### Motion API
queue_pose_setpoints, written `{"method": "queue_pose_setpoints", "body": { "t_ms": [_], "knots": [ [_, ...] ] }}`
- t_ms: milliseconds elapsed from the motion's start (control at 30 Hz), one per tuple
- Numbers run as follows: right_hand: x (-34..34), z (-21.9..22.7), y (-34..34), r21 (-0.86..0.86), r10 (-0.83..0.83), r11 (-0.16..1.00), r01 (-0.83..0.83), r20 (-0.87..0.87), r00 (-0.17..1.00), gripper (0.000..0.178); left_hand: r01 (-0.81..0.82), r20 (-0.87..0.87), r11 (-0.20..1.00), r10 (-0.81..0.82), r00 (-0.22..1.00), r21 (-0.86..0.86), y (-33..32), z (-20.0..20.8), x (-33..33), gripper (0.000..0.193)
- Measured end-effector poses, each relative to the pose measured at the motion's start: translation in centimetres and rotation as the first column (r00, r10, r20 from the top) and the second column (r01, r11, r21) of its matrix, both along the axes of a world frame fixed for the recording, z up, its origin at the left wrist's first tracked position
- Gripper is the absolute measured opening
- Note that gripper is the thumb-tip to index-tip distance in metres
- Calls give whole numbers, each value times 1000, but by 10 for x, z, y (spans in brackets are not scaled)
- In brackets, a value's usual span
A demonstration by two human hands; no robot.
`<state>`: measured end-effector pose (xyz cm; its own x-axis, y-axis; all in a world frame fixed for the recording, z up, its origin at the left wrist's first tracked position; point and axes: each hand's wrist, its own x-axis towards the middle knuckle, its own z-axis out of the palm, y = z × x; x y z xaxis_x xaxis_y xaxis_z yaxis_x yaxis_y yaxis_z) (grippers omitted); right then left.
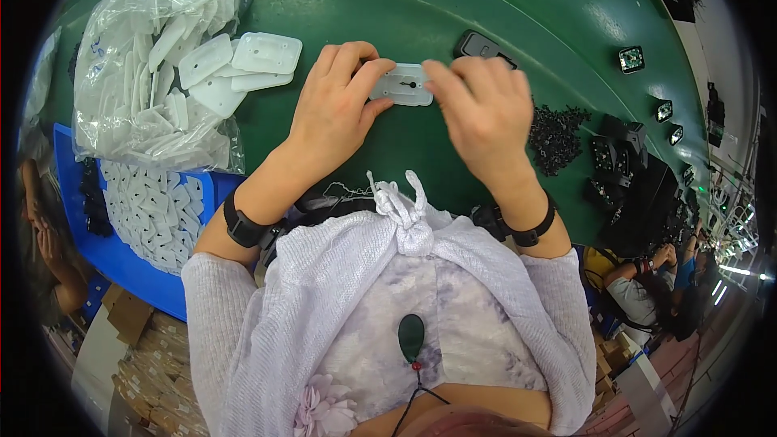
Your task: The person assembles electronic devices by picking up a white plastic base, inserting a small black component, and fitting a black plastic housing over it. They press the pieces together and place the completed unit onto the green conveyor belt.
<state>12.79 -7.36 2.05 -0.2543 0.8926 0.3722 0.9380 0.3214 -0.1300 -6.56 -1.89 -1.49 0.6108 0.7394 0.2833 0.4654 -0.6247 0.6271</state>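
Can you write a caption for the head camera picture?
Left hand gripping a white plate, right hand at its edge, at a green table.

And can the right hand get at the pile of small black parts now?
Probably yes: the black pile lies on the green tabletop just beside the right hand, nothing visible between, though that hand is at the white rectangular plate.

Upper centre: one left hand (336, 101), one right hand (487, 109), one translucent white rectangular plastic plate (413, 95) and one black rectangular device (472, 42). Upper left: one clear plastic bag (105, 57), its white plates too overlapped to count. Left: one blue plastic bin (71, 182). Right: one heap of tiny black parts (557, 142) and at least four small green circuit boards (631, 59).
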Motion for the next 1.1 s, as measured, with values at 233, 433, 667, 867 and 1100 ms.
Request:
{"method": "queue_pose_setpoints", "body": {
  "t_ms": [233, 433, 667, 867, 1100],
  "knots": [
    [10, -7, 3, 37, 110, 994, -107, -100, 989, 23, 0, -11, 1000, 0, 1000, 7, 0, 0, 0, 47],
    [7, -28, 11, -37, 210, 976, -214, -86, 974, 21, -4, -10, 1000, 4, 1000, 7, 0, -1, 1, 46],
    [3, -30, 10, -4, 182, 983, -182, -73, 981, 13, -13, -11, 1000, 13, 1000, -4, -2, -3, -1, 46],
    [6, -32, 11, 31, 197, 980, -195, -49, 979, 14, -10, -13, 1000, 10, 1000, 1, 0, -2, 1, 45],
    [1, -23, 8, -15, 216, 976, -215, 47, 975, 18, -13, -15, 1000, 13, 1000, 16, 0, -2, 1, 45]
  ]
}}
